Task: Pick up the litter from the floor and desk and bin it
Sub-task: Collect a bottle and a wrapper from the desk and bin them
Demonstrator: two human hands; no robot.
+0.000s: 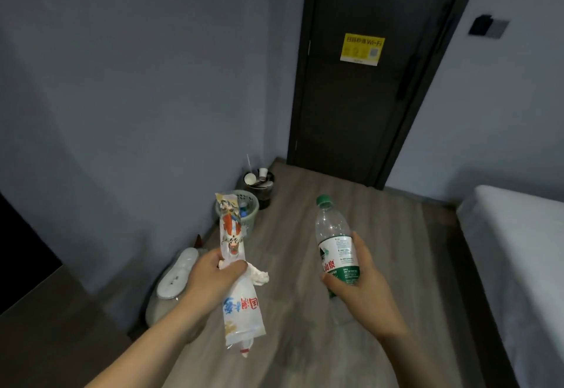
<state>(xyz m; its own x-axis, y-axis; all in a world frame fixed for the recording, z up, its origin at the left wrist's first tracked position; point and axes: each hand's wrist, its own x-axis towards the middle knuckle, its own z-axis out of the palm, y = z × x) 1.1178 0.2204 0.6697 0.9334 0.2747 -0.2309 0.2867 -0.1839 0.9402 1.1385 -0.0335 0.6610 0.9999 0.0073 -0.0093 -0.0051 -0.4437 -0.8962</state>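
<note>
One white slipper (pixel 180 271) is seen by the left wall. Printed plastic wrapping (pixel 242 311) and one crumpled tissue (pixel 259 276) are gripped in the curled fingers of the left hand (pixel 213 274). Two bins are set in the corner beyond: a green basket (pixel 254 204) and, just behind it, a dark bin (pixel 265 195). One green-capped bottle (pixel 334 241) is clasped upright by the right hand (pixel 357 278). Bare floor (pixel 396 235) is left open up to the edge of the bed (pixel 518 250).

Wooden floor (pixel 381 250): green basket (pixel 252 202), black bin (pixel 265 199), perhaps a slipper (pixel 180 271).
</note>
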